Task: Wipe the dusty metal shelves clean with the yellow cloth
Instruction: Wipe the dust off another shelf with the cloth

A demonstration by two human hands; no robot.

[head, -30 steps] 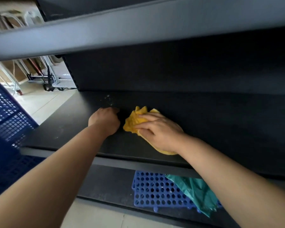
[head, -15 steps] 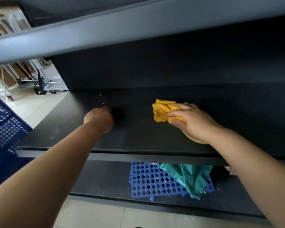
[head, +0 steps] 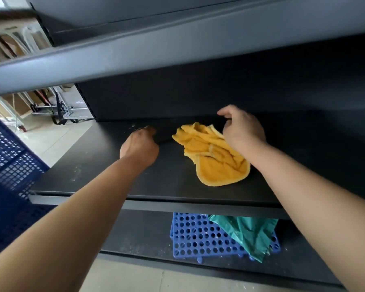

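Observation:
The yellow cloth lies crumpled and partly spread on the dark metal shelf, near its middle. My right hand is raised just above the cloth's far right edge, with its fingers loosely bent and apart and no fold of cloth between them. My left hand rests on the shelf a little left of the cloth as a closed fist, knuckles forward, with nothing in it. Pale dust specks show on the shelf's left part and near its back left corner.
The front lip of the upper shelf crosses close overhead. On the lower shelf lies a blue perforated plastic mat with a green plastic bag on it. A blue plastic crate stands at the left. Tiled floor and trolleys lie beyond.
My right hand slid the cloth to the right, then lifted off it, leaving it spread on the shelf. My left fist stayed in place.

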